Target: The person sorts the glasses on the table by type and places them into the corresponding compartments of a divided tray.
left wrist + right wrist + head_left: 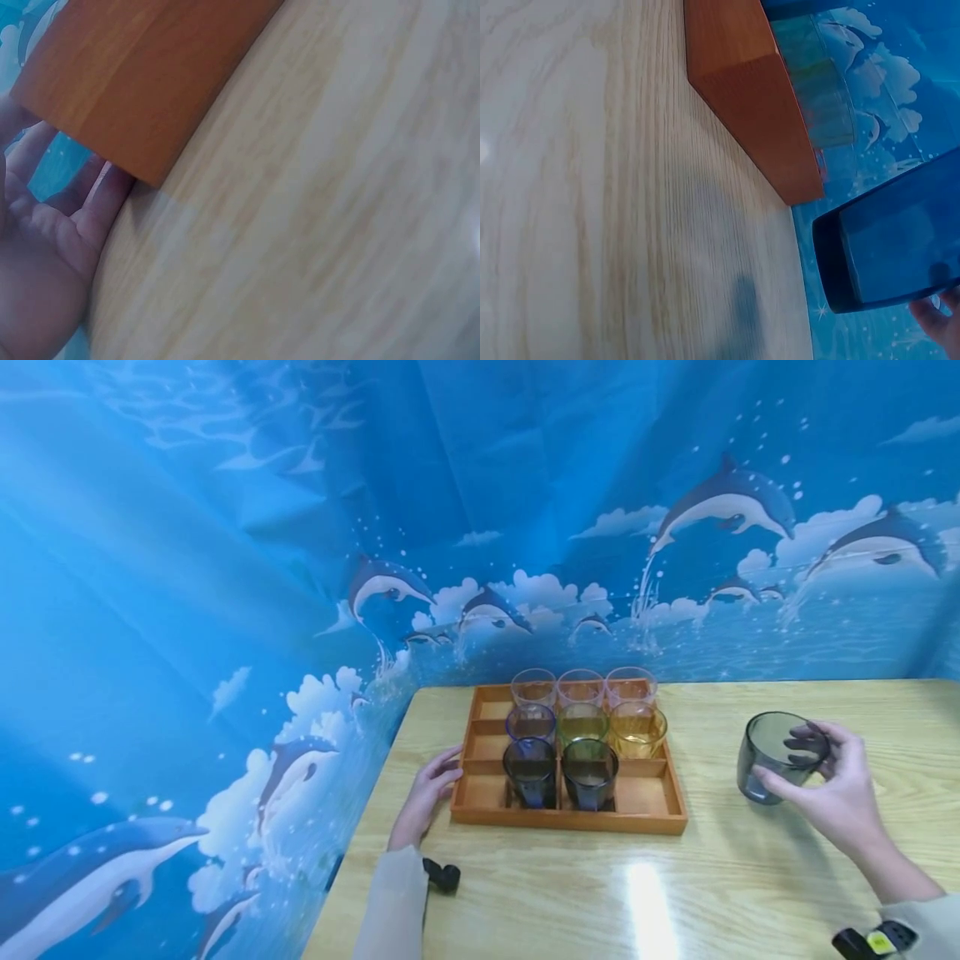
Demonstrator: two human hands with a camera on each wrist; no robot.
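Note:
My right hand (pixel 843 789) grips a dark grey glass (pixel 772 756) to the right of the wooden tray, its thumb on the near side. In the right wrist view that glass (pixel 900 232) appears tilted and off the table. My left hand (pixel 427 797) rests against the left side of the wooden tray (pixel 570 818), and its fingers touch the edge. Two dark glasses (pixel 590 777) stand in the tray's front row, left and middle. Behind them are a bluish glass (pixel 531 724), a green glass (pixel 582 724) and a yellow glass (pixel 637 731). Clear and pinkish glasses (pixel 632 687) form the back row.
The tray has dividers, with bare compartments along its left column and at its front right (pixel 643 795). A pale wood table (pixel 570 893) carries everything. Behind it and at left hangs a blue dolphin backdrop (pixel 480 527).

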